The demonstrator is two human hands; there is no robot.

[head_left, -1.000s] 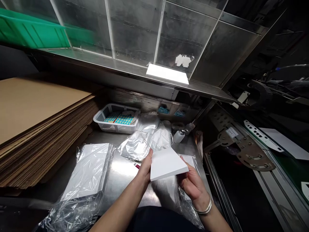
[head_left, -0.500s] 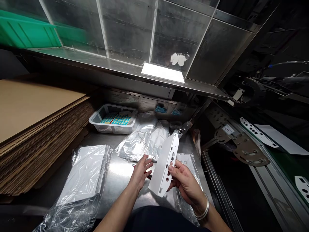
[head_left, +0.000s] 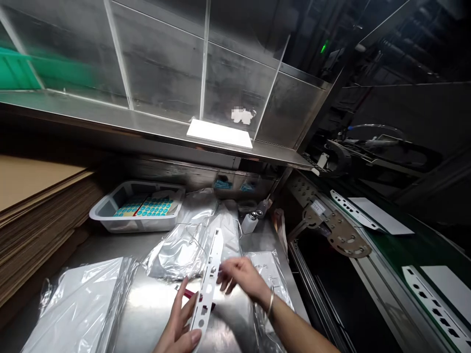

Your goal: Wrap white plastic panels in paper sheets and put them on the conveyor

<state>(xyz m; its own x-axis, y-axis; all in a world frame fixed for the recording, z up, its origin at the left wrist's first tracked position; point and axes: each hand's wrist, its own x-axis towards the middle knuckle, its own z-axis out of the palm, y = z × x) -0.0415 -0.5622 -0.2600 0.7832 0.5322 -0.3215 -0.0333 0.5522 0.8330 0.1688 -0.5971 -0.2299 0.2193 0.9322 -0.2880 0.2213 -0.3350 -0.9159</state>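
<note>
My left hand (head_left: 182, 316) grips the lower end of a white sheet-metal panel (head_left: 209, 289) with a row of round and square cutouts along its narrow face. The thumb lies over the near end and the fingers are behind it. The panel stands on edge, tilted, above the steel worktop. Just right of its middle is my right hand (head_left: 241, 278), fingers bent and slightly apart, with nothing visible in them; whether the tips touch the panel I cannot tell. Behind the panel lies a red tool (head_left: 189, 293), partly hidden.
Bagged white panels (head_left: 79, 299) lie at left, beside stacked cardboard (head_left: 40, 211). A grey basket (head_left: 138, 225) holds sticker sheets. Clear plastic bags (head_left: 176, 250), a white pump bottle (head_left: 250, 223) and a bagged leaflet (head_left: 267, 267) surround the hands. At right, a green conveyor (head_left: 397, 247) carries similar panels.
The panel has passed from my right hand to my left and turned so its cutout face shows more. My right hand has let go. The view has swung to the right.
</note>
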